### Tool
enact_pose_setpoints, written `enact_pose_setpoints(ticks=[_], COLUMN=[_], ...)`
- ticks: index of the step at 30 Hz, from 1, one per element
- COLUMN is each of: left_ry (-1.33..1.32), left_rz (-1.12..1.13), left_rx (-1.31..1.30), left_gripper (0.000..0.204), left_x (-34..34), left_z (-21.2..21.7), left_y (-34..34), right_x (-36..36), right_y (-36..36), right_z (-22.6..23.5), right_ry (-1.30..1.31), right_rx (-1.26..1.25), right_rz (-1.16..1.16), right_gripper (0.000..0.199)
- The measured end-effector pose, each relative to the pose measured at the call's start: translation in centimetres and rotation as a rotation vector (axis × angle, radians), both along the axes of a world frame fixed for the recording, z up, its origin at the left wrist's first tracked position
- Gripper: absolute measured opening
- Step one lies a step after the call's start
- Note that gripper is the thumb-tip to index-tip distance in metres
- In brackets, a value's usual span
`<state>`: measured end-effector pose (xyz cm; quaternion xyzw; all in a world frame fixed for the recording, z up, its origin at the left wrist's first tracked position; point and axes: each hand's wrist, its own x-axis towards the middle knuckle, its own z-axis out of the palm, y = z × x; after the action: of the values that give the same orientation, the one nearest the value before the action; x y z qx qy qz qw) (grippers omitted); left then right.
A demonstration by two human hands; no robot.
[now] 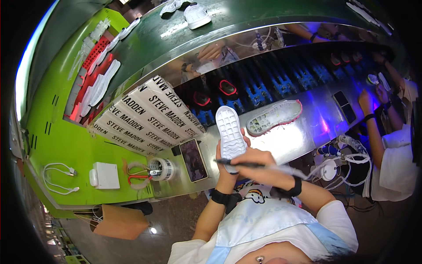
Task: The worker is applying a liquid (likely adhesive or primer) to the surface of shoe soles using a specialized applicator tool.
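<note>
Held a white shoe sole (230, 132) upright in the left hand (226, 169), tread side facing the camera, fingers clamped around its lower end, above the near edge of the metal bench (307, 132). Gripped a dark pen-like tool (246, 164) in the right hand (259, 165), fingers closed on it, its tip lying across the heel of the sole. Wore black bands on both wrists.

Lay just beyond on the bench: a second sole (274, 118), pale with a pink rim, tilted, tread up. Rested left of the hands: a phone (193, 159), a roll of tape (161, 169), red-handled scissors (138, 178), a white box (107, 175) and a white cable (59, 178) on the green surface. Stood behind the phone: stacked printed cartons (147, 116). Worked at the right edge: another person's arm (373, 132).
</note>
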<state>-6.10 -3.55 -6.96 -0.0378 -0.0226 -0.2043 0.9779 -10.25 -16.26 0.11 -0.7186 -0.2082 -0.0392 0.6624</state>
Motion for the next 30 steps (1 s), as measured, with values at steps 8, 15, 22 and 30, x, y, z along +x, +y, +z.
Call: enact_pose_setpoints(ticks=[8, 15, 22, 30], left_ry=[-0.015, -0.12, -0.177, -0.004], left_rz=[0.03, -0.208, -0.428, -0.629], left_rx=[0.294, 0.335, 0.534, 0.843], left_gripper=[0.062, 0.069, 0.056, 0.031], left_x=[2.0, 3.6, 5.4, 6.0], left_z=[1.7, 2.2, 2.4, 7.0], left_y=[1.4, 3.2, 4.2, 3.0], right_x=[0.7, 2.5, 2.7, 2.4], right_y=[-1.2, -3.5, -4.4, -5.4], right_z=[1.3, 2.3, 5.1, 6.6], right_ry=[0.388, 0.592, 0.382, 0.167], right_rx=[0.085, 0.133, -0.18, -0.272], right_rz=[0.13, 0.291, 0.376, 0.427], right_gripper=[0.016, 0.019, 0.012, 0.013])
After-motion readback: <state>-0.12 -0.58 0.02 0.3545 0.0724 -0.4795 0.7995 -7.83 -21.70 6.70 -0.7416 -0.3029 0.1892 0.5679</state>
